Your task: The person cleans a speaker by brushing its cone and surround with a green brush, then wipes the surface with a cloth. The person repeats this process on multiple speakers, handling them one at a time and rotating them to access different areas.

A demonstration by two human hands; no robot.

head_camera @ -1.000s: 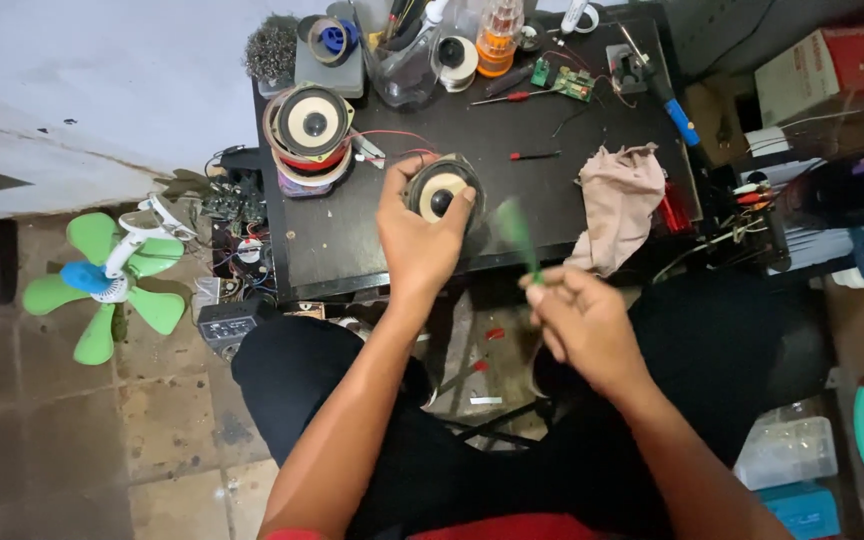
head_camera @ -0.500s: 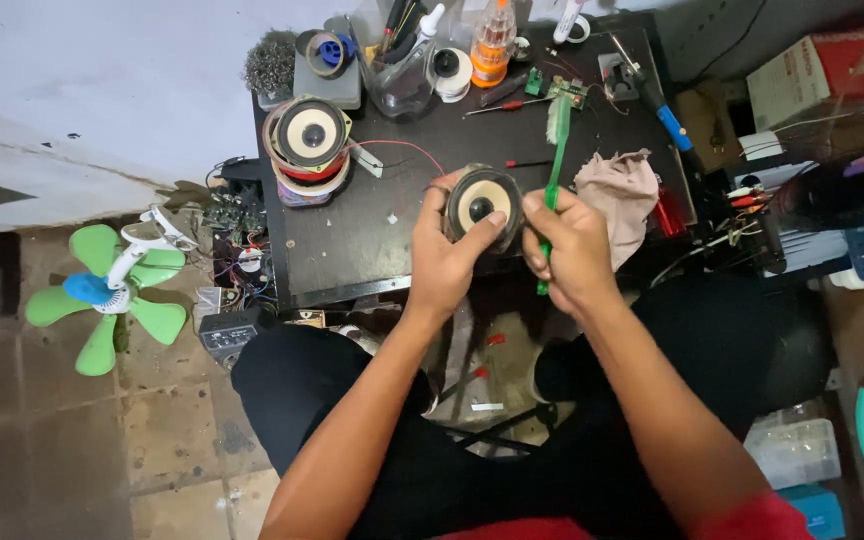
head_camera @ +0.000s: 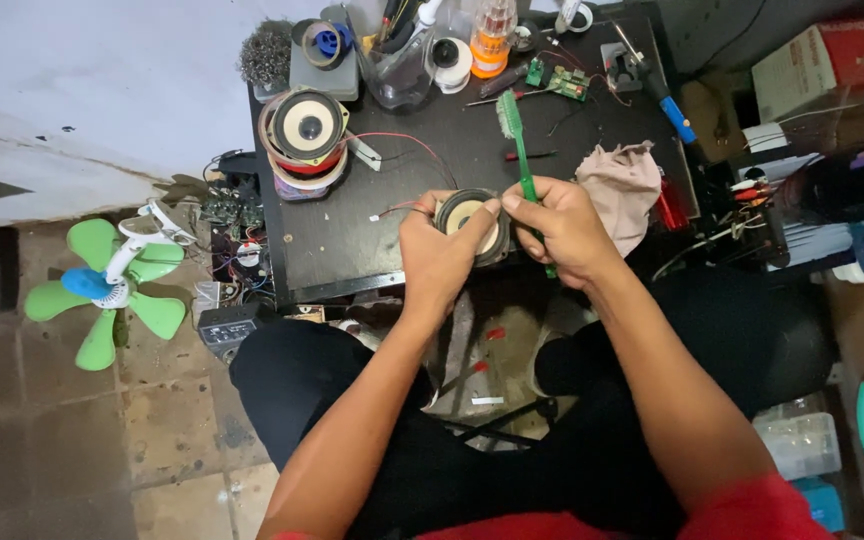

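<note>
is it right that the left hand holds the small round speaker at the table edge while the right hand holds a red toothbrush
Not quite: the head view shows the toothbrush is green, not red. The rest stands: the left hand holds the small round speaker at the table edge while the right hand holds the toothbrush.

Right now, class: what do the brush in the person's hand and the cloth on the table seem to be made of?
Green brush: likely plastic, with a smooth uniformly coloured handle and pale bristles. Cloth: soft woven fabric, pinkish-beige and matte, lying crumpled in folds.
</note>
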